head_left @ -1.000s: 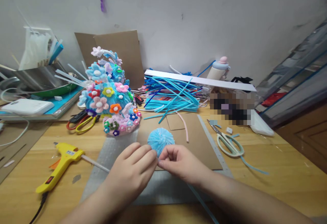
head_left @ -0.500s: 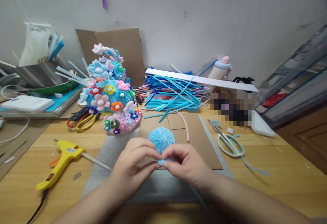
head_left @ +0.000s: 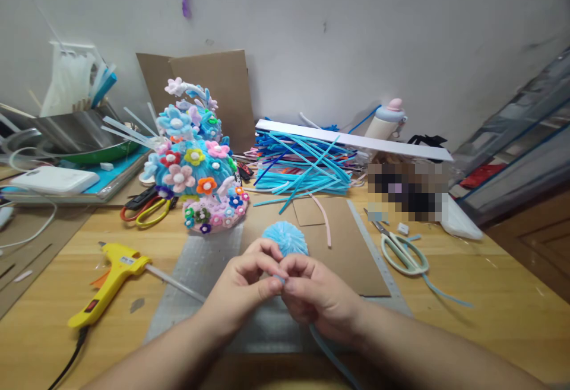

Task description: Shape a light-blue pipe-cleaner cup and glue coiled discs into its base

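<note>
My left hand (head_left: 243, 286) and my right hand (head_left: 318, 292) meet over the middle of the table, fingers pinched together on a light blue pipe cleaner. Its fluffy coiled ball (head_left: 285, 238) shows just beyond my fingertips. Its loose tail (head_left: 332, 359) hangs down under my right wrist. Both hands hover above a brown cardboard sheet (head_left: 351, 247) that lies on a grey mat (head_left: 196, 271).
A pipe-cleaner flower sculpture (head_left: 196, 164) stands at the left. A yellow glue gun (head_left: 109, 274) lies near the left edge. A heap of blue pipe cleaners (head_left: 303, 167) sits behind. Pale green scissors (head_left: 401, 250) lie at the right, red and yellow scissors (head_left: 149, 209) at the left.
My hands have drawn closer together and slightly right, fingers now pinched tightly on the pipe cleaner below the ball. The tail now hangs lower under my right hand.
</note>
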